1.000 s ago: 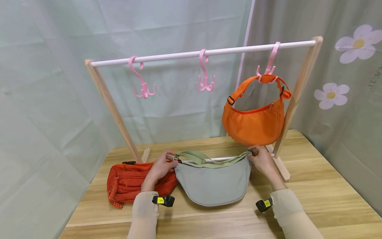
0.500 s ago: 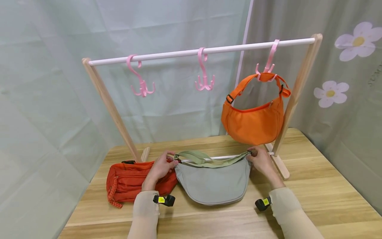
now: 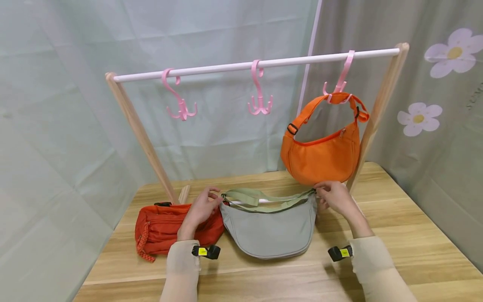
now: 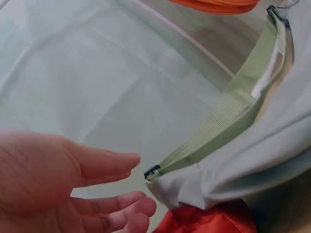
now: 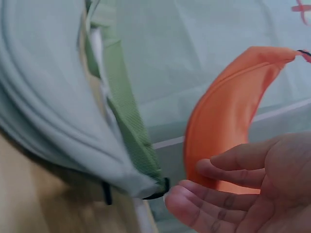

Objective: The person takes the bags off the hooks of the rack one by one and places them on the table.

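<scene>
A grey bag [image 3: 269, 230] with a green strap [image 3: 256, 196] stands on the table between both hands. My left hand [image 3: 203, 206] is beside its left corner; in the left wrist view thumb and fingers are spread, with a gap to the corner buckle [image 4: 152, 171]. At the other end, my right hand [image 3: 335, 197] has its fingertips right by the black buckle [image 5: 165, 187], thumb and fingers apart and nothing between them. A red bag [image 3: 166, 228] with a braided cord lies under and beside my left hand. Above my right hand hangs an orange bag [image 3: 322, 159].
The rack's white rail [image 3: 222, 68] carries pink hooks; the left hook [image 3: 183, 110] and middle hook [image 3: 260, 105] bear nothing, the right hook [image 3: 342, 79] bears the orange bag. Wooden posts [image 3: 141, 134] support the rail. A pale curtain stands behind the table [image 3: 407, 235].
Both hands have loosened from the grey bag's ends. My right hand has shifted slightly right and its fingers have opened; my left hand has drawn slightly left. The grey bag stays in place.
</scene>
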{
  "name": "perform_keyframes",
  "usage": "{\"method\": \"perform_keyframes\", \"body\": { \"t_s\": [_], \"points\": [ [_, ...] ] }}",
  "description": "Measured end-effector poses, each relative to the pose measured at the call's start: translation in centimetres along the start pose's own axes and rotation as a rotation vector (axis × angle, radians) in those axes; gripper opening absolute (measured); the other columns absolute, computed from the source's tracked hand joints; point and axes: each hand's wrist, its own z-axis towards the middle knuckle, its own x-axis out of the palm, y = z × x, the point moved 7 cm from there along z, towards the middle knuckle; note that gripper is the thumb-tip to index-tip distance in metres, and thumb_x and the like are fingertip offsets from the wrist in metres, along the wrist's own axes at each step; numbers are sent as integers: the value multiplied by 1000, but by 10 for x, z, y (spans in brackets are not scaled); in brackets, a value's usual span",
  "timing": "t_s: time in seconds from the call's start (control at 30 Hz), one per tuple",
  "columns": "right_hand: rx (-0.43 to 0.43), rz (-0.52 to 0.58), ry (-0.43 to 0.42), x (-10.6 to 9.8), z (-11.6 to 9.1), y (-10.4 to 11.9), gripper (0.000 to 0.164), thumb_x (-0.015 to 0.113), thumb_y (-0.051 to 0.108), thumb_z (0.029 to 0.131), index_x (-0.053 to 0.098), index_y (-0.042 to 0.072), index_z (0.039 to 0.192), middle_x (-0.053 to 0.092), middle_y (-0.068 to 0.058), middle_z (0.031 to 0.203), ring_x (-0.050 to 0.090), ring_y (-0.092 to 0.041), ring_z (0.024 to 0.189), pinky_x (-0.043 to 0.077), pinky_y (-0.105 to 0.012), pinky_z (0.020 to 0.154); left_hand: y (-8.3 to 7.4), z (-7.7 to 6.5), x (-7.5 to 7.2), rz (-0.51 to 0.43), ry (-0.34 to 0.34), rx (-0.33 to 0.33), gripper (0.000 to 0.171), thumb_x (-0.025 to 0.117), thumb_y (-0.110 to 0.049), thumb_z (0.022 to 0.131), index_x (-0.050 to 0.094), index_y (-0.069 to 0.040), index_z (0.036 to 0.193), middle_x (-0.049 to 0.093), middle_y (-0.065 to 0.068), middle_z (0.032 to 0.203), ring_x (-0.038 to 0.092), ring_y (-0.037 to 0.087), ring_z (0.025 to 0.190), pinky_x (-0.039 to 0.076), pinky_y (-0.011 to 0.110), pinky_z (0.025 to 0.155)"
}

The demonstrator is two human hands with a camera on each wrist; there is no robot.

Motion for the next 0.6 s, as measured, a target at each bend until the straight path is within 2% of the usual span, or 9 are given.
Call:
{"method": "perform_keyframes", "body": {
  "t_s": [0.1,0.27,0.47,0.6],
  "points": [
    [-20,-15,-31,-7,-1,7,23,56,0,102,68,-12,117,69,-20,83,68,-29,65,61,-44,59,-5,-1,-2,-25,0,26,33,59,-11,106,55,-1,138,61,22,120,64,35,82,56,43,76],
    [-52,1,-76,-19,-7,20,21,56,0,103,69,-10,115,70,-21,88,68,-28,66,60,-36,56,-20,-5,-2,-84,18,64,35,58,-18,108,56,-5,141,59,22,130,64,35,90,56,47,86],
    [-94,24,-141,-32,-15,38,22,53,2,104,69,-9,113,68,-21,87,65,-23,64,57,-28,55,-28,-6,1,-218,43,89,33,56,-17,109,57,-6,140,58,27,129,61,43,105,52,49,92],
    [-118,57,-180,-39,-23,50,22,54,5,106,68,-8,115,68,-23,89,62,-22,59,55,-27,52,-40,-8,1,-260,44,165,32,58,-19,109,59,-9,139,63,25,125,61,46,107,53,51,93]
  ]
}}
